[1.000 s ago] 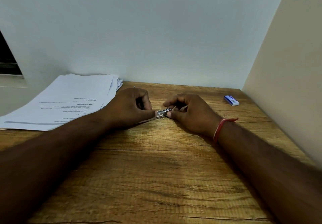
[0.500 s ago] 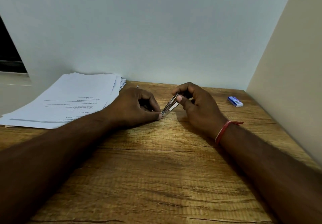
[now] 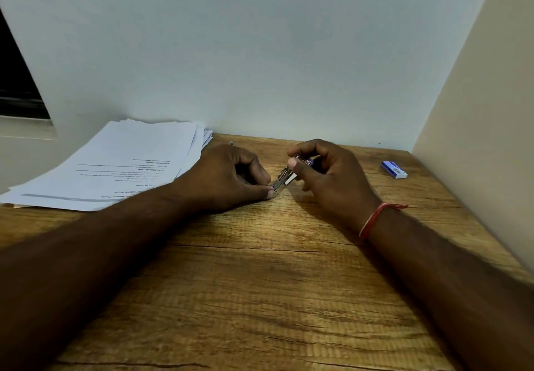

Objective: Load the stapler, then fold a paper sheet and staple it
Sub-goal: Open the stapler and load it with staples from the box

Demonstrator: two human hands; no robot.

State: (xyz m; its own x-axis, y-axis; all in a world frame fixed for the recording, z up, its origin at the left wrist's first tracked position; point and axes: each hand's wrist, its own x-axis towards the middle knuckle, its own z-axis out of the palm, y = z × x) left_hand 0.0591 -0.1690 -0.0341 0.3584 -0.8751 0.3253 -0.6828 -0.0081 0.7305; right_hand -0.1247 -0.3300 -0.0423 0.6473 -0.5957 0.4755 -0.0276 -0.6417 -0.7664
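Left hand (image 3: 228,177): resting on the tabletop (image 3: 260,298), grip curled, fingertips pinching the low end of the stapler (image 3: 284,179) down against the wood.
Right hand (image 3: 332,177): raised off the wood, grip pinching the stapler's high end between thumb and curled fingers; red thread (image 3: 372,220) round the wrist.
Stapler: between the two hands, toward the far side of the tabletop, tilted up to the right and seemingly hinged apart, with bright metal showing and a blue part tucked inside the right grip.
Staple box (image 3: 393,169): small, blue and white, lying well apart to the right near the side wall, untouched; open or closed, cannot tell.
Paper stack (image 3: 115,165): printed sheets fanned at far left against the back wall, flat and unfolded.
Done so far: probably only the opening of the stapler; no staple strip visible in either grip, though too small to be sure.
Left to do: by the look of it, fetching staples, seating them and closing up, then taking a sheet, folding and stapling — most of the task.
Against a second ago: stapler then nearly flat, both hands low; now swung up at its right end, right hand lifted with it.
Against half a second ago: much the same tilt and hold — left hand in place, box and papers unmoved.
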